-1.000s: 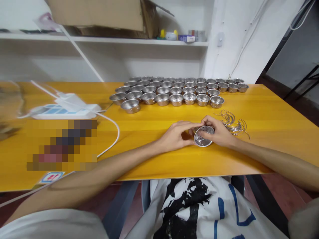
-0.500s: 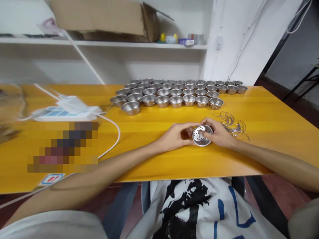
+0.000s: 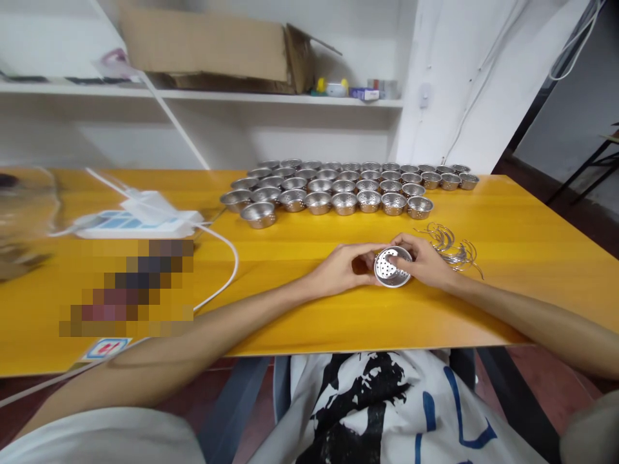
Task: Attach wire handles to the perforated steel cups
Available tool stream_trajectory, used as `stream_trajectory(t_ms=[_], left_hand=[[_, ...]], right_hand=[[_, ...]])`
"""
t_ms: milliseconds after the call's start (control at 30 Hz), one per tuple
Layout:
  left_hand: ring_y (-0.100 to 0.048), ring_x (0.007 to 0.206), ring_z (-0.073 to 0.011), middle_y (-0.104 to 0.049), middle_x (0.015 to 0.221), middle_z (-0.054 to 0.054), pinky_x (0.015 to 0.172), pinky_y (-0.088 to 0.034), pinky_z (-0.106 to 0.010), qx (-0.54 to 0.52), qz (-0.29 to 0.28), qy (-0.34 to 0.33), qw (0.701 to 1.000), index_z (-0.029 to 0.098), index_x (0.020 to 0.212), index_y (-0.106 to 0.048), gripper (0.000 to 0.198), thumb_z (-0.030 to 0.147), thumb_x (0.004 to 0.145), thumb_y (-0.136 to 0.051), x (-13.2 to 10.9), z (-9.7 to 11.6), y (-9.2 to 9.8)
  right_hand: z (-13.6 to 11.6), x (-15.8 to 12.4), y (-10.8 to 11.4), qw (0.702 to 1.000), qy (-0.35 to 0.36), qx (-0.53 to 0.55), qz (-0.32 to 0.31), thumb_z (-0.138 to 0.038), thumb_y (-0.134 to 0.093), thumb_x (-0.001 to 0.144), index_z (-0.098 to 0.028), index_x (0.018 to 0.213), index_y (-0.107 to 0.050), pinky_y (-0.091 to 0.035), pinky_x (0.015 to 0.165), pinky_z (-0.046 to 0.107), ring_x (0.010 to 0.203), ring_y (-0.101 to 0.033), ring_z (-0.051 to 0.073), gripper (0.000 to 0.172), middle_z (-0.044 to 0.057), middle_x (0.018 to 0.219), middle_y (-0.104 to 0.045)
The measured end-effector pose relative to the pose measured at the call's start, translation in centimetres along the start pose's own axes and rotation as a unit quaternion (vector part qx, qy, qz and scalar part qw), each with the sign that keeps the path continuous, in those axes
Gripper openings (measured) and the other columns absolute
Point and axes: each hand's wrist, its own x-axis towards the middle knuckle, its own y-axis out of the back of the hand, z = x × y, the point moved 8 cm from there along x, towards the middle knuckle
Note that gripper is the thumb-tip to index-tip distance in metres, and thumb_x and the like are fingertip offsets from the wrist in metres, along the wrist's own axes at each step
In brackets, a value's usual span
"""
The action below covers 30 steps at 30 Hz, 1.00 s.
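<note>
A small perforated metal cup [image 3: 392, 266] lies tilted on its side between both my hands, just above the yellow table [image 3: 309, 309]. My right hand [image 3: 428, 262] grips its right rim with curled fingers. My left hand [image 3: 345, 269] pinches at its left rim with fingers closed. A loose pile of thin wire handles [image 3: 449, 248] lies just right of my right hand. Several matching metal cups [image 3: 338, 187] stand in rows farther back on the table.
A white power strip [image 3: 140, 219] with a white cable [image 3: 225, 270] lies at the left. A blurred patch covers something on the table's left front. Behind are white shelves with a cardboard box [image 3: 213, 55]. The table's front edge runs close to my body.
The cup has been turned a little between my fingers, its open perforated side now facing more to the left. Both hands stay in place; the view has shifted slightly.
</note>
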Motion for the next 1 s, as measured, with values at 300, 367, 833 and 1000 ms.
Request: stream_trajectory(t_ms=[300, 367, 833, 1000], left_hand=[[-0.074, 0.094, -0.0222, -0.085, 0.109, -0.006, 0.095, -0.058, -0.036, 0.039, -0.007, -0.017, 0.999, 0.021, 0.152, -0.073, 0.075, 0.051, 0.087, -0.095, 0.0, 0.4, -0.3], [-0.075, 0.095, -0.0225, -0.084, 0.107, -0.005, 0.096, -0.058, -0.036, 0.028, 0.002, -0.006, 1.000, 0.021, 0.149, -0.074, 0.071, 0.049, 0.086, -0.095, 0.1, 0.1, -0.1], [-0.074, 0.113, -0.0232, -0.082, 0.131, -0.012, 0.107, -0.056, -0.044, -0.056, 0.022, 0.023, 0.998, 0.019, 0.154, -0.064, 0.057, 0.045, 0.104, -0.074, 0.5, -2.6, 0.7], [-0.073, 0.109, -0.0216, -0.080, 0.129, -0.014, 0.108, -0.057, -0.044, -0.045, 0.035, 0.018, 0.998, 0.017, 0.164, -0.053, 0.066, 0.035, 0.104, -0.074, 0.5, -3.2, 0.8]], right_hand=[[0.1, 0.1, 0.0, 0.995, 0.009, -0.094, 0.031, -0.061, -0.084, 0.090, -0.024, 0.095, -0.063, -0.049, 0.069, 0.034, 0.075, -0.065, 0.021, 0.043, 0.001, 0.083, -0.073], [0.1, -0.1, 0.2, 0.996, 0.011, -0.089, 0.029, -0.062, -0.084, 0.092, -0.025, 0.102, -0.065, -0.056, 0.075, 0.037, 0.082, -0.070, 0.023, 0.043, 0.003, 0.092, -0.077], [-3.4, 1.0, 9.5, 0.955, 0.159, -0.177, 0.178, -0.062, -0.086, 0.093, -0.029, 0.115, -0.076, -0.064, 0.076, 0.043, 0.096, -0.076, 0.030, 0.041, 0.011, 0.122, -0.080], [0.9, 1.0, 27.2, 0.788, 0.048, -0.426, 0.442, -0.064, -0.056, 0.107, -0.023, 0.112, -0.071, -0.057, 0.071, 0.044, 0.076, -0.070, 0.029, 0.043, 0.018, 0.099, -0.079]])
